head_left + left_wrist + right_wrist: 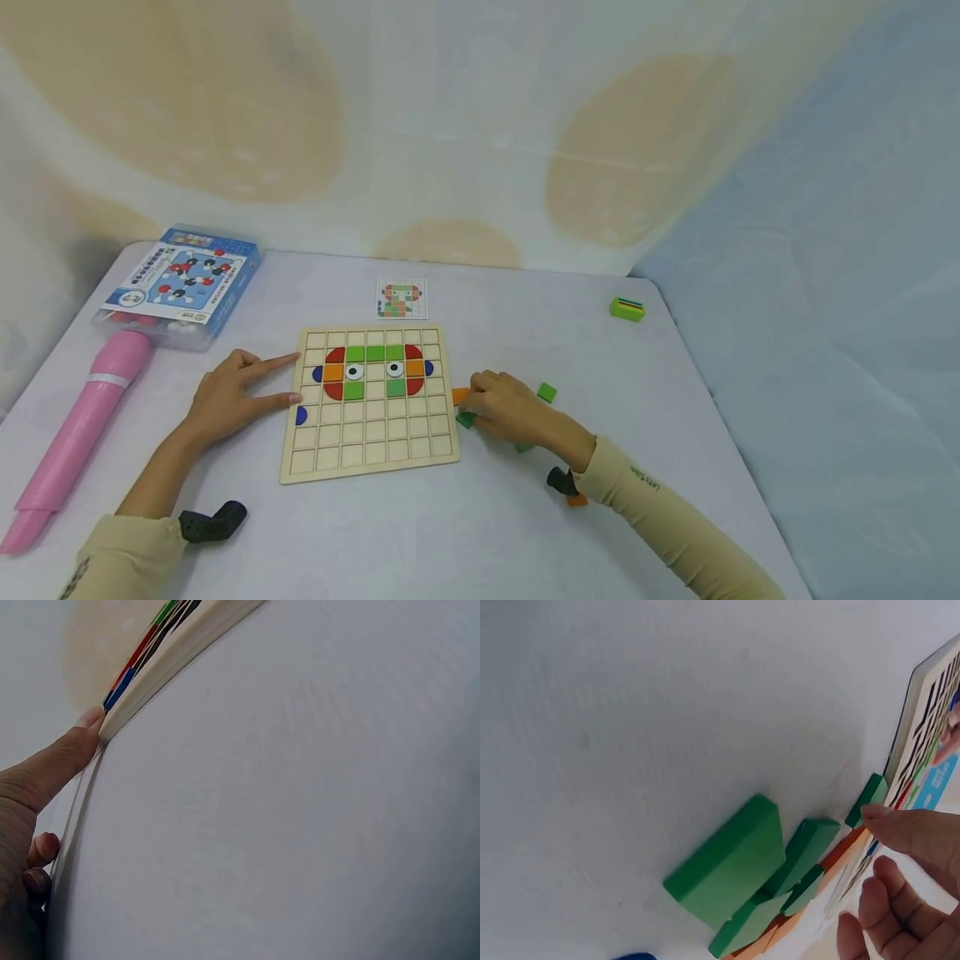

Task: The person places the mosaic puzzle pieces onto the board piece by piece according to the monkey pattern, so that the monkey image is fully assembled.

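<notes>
A wooden grid board (pixel 375 477) lies flat with a face pattern of coloured tiles and two eye discs. My left hand (pixel 228 398) touches its left edge with spread forefinger and thumb; in the left wrist view the thumb (pixel 64 757) presses the board's side. At the right edge, my right hand (pixel 506 407) pinches a small green tile (pixel 865 801) between thumb and fingers, low over the table; the forefinger is hidden. Beside it lies an orange tile (pixel 459 396). More green tiles (pixel 735 855) lie by this hand, one (pixel 547 392) beyond the wrist. A blue half-round (pixel 301 415) sits at the board's left.
A pattern card (pixel 402 298) lies behind the board. A boxed molecule kit (pixel 187 275) and a pink cylinder (pixel 82 429) occupy the left side. A lime-green block (pixel 627 309) stands back right. Another orange tile (pixel 577 501) lies under the right sleeve.
</notes>
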### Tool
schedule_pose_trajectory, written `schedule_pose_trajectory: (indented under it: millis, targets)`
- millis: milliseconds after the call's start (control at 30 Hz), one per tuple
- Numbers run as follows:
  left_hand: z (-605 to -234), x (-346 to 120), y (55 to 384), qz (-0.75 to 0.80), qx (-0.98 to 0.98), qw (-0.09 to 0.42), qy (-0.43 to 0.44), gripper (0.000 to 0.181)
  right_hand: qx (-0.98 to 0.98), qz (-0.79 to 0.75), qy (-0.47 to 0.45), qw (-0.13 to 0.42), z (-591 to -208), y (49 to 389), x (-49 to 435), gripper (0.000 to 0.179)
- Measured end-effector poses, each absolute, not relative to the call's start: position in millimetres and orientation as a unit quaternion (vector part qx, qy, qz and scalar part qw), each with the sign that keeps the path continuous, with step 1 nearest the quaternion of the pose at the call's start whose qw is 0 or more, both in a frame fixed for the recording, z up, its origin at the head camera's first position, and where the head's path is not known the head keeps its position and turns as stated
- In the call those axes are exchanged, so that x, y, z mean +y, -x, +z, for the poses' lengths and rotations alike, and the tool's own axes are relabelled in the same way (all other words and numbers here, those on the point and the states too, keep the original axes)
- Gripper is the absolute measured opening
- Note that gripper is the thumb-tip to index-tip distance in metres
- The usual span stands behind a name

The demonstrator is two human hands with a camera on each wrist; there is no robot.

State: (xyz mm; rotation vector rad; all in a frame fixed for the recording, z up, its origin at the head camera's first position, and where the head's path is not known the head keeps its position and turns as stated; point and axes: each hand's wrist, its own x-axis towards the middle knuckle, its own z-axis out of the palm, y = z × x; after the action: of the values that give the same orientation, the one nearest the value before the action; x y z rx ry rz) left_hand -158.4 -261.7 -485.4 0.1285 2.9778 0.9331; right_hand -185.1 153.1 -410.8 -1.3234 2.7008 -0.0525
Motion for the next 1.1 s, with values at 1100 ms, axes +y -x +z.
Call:
schedule_pose_trajectory:
  millis: [1100]
  targets:
    - [-489, -263, 159, 0.302, 0.952, 0.005, -0.041, 0.075, 0.893, -0.052, 0.445, 0.053, -418, 187, 167, 0.023]
